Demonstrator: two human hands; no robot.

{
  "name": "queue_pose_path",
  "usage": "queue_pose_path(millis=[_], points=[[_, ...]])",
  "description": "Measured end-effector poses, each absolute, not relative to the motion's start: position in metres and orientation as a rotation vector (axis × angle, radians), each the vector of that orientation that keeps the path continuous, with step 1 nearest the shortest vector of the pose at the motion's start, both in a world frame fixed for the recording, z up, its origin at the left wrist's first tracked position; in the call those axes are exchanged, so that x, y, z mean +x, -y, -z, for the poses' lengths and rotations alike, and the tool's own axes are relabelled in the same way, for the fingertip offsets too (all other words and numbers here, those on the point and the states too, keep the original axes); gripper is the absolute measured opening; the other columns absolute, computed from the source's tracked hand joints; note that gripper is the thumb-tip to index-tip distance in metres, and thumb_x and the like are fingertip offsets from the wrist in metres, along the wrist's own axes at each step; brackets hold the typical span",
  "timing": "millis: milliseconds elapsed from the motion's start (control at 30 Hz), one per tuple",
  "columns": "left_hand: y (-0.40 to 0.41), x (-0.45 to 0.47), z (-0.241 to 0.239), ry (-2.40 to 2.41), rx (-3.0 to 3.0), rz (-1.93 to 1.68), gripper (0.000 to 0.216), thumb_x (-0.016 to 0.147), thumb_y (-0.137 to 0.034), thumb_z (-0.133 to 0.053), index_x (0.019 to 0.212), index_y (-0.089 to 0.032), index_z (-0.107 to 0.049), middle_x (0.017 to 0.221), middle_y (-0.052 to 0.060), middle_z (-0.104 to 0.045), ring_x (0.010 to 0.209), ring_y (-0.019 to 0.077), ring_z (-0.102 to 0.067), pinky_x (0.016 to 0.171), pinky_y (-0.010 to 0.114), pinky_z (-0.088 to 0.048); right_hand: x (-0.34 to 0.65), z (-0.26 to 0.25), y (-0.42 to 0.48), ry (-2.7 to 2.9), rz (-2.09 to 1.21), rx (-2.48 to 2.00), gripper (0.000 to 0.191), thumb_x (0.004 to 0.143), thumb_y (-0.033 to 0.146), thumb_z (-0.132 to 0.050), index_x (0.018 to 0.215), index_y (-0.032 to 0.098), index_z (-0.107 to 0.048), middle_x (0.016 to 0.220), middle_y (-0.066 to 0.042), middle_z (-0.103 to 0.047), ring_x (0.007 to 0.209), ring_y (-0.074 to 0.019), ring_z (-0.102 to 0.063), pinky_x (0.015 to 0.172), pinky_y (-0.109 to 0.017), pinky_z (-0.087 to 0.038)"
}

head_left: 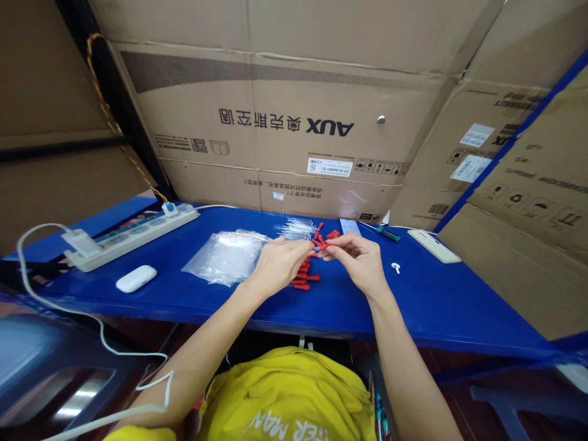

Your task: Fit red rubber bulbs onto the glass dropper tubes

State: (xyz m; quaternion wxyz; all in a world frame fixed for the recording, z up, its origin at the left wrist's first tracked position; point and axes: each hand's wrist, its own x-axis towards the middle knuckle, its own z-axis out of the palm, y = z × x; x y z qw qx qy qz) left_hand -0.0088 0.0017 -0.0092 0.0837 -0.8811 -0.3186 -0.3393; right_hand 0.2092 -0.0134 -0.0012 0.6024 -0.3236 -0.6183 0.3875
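Observation:
My left hand is closed, its fingertips pinched together over the middle of the blue table; what they hold is hidden. My right hand pinches a red rubber dropper bulb, close against the left fingertips. Just beyond the left hand lies a bundle of thin clear tubes, apparently glass. Loose red bulbs are scattered past the fingers. Below the hands, several red bulbs lie in a row, partly covered by my left hand.
Clear plastic bags lie left of my hands. Farther left are a white case and a power strip. To the right are a screwdriver, a white earbud and a phone. Cardboard walls the back.

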Motion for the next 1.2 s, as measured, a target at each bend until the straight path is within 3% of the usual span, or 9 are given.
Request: queue_pose_path(millis=[667,933,1033,1200], points=[[-0.0018,-0.0097,0.0094,0.895,-2.625,1.017,0.033,0.115,-0.025,-0.035,0.092,-0.020,-0.058,0.078,0.001,-0.073,0.067,0.0165,-0.063,0.068,0.032,-0.033,0.2063,0.0035,0.0137,1.457,-0.932,-0.730,0.026,0.082,0.045,-0.091,0.086,0.021,-0.080,0.078,-0.004,-0.083,0.071,-0.0244,-0.083,0.071,-0.038,-0.073],[-0.0025,-0.0108,0.0106,0.857,-2.624,1.041,0.033,0.115,-0.023,-0.037,0.089,-0.020,-0.058,0.074,-0.001,-0.069,0.065,0.0158,-0.062,0.067,0.031,-0.033,0.2025,0.0034,0.0130,1.466,-0.939,-0.763,0.034,0.083,0.051,-0.090,0.087,0.020,-0.078,0.074,-0.005,-0.082,0.068,-0.0239,-0.082,0.069,-0.038,-0.072],[-0.0012,-0.0089,0.0098,0.864,-2.617,1.084,0.032,0.115,-0.024,-0.038,0.093,-0.019,-0.062,0.078,0.000,-0.073,0.068,0.0161,-0.066,0.067,0.031,-0.034,0.2025,0.0020,0.0125,1.473,-0.956,-0.740,0.034,0.088,0.052,-0.086,0.094,0.020,-0.077,0.073,-0.003,-0.080,0.063,-0.0213,-0.079,0.065,-0.036,-0.069],[-0.0001,-0.0057,0.0091,0.935,-2.588,1.217,0.024,0.114,-0.029,-0.047,0.112,-0.020,-0.069,0.102,0.005,-0.081,0.085,0.0182,-0.074,0.075,0.030,-0.042,0.2046,0.0016,0.0117,1.475,-0.922,-0.713,0.029,0.092,0.046,-0.082,0.103,0.021,-0.074,0.071,-0.001,-0.077,0.062,-0.0172,-0.075,0.061,-0.031,-0.063]])
